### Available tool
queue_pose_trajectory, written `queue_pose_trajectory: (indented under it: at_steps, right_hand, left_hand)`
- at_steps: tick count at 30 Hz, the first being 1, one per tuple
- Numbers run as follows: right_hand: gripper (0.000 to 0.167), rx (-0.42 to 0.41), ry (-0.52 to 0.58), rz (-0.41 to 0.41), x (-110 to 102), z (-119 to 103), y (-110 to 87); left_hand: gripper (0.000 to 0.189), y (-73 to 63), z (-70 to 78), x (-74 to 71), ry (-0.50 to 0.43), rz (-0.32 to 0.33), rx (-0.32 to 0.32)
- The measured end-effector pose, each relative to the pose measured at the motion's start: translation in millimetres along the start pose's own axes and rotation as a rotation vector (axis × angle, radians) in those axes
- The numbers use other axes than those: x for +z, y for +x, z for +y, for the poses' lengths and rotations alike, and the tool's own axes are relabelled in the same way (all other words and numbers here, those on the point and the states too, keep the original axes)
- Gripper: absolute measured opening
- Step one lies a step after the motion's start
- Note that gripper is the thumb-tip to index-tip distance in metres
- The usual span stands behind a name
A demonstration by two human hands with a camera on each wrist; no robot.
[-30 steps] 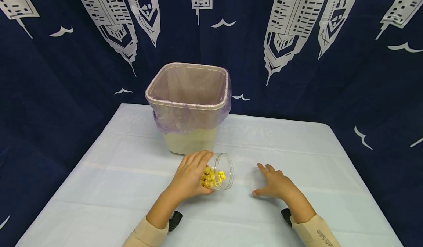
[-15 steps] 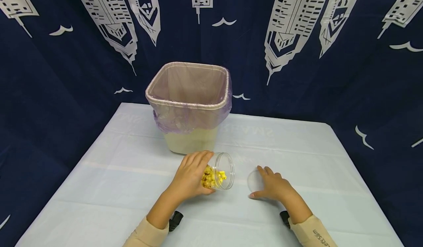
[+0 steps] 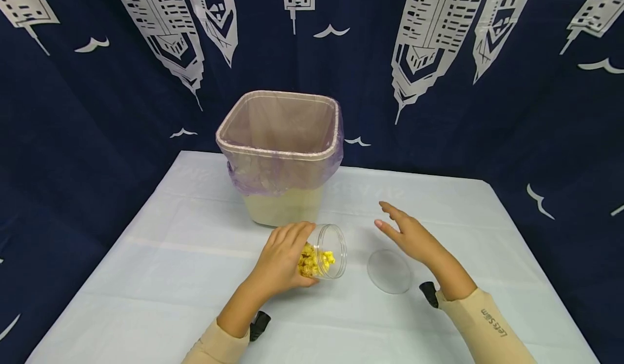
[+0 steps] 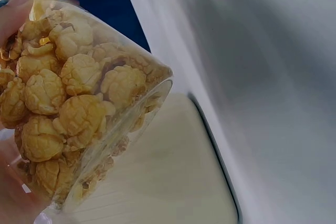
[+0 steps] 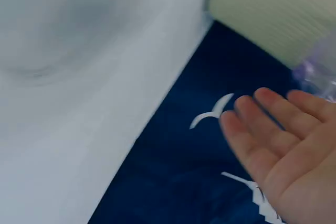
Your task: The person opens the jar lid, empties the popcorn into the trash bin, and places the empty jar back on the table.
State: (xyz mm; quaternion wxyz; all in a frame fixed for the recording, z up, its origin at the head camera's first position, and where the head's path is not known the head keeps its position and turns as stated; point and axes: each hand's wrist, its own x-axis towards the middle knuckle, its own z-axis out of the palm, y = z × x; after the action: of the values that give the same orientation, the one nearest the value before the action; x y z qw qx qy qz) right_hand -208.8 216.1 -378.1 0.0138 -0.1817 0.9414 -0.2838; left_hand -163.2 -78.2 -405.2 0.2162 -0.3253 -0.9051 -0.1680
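Note:
A clear jar (image 3: 331, 251) of yellow-brown popcorn (image 3: 312, 261) is tilted on its side, its uncovered mouth facing right. My left hand (image 3: 283, 258) grips it around the body, with the thumb below and the fingers over the top. In the left wrist view the popcorn (image 4: 68, 87) shows through the jar's wall. To the right, a round clear lid (image 3: 389, 272) lies flat on the table. Just beyond the lid my right hand (image 3: 411, 234) hovers with fingers extended and holds nothing; the right wrist view shows its bare palm (image 5: 299, 166).
A cream bin (image 3: 283, 207) lined with a thin purple bag (image 3: 278, 171) stands behind the jar, open at the top. White cloth covers the table (image 3: 146, 277). A dark blue curtain (image 3: 361, 82) with white building prints hangs behind.
My right hand first came down over the lid, then let go and lifted away toward the back, uncovering the lid on the table. The left hand and jar stay nearly still.

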Motion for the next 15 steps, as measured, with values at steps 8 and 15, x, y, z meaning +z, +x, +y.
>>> queue_pose_trajectory:
  at_steps: [8,15]
  right_hand:
    - [0.051,-0.122,0.420,0.122,-32.9,-33.2,33.2]
    - [0.055,-0.137,0.653,0.152,-48.4,-66.4,62.5]
  left_hand:
    - [0.104,0.9,0.5,-0.8,-0.005,-0.007,-0.002]
    - [0.104,1.3,0.8,-1.6,-0.009,-0.013,-0.004]
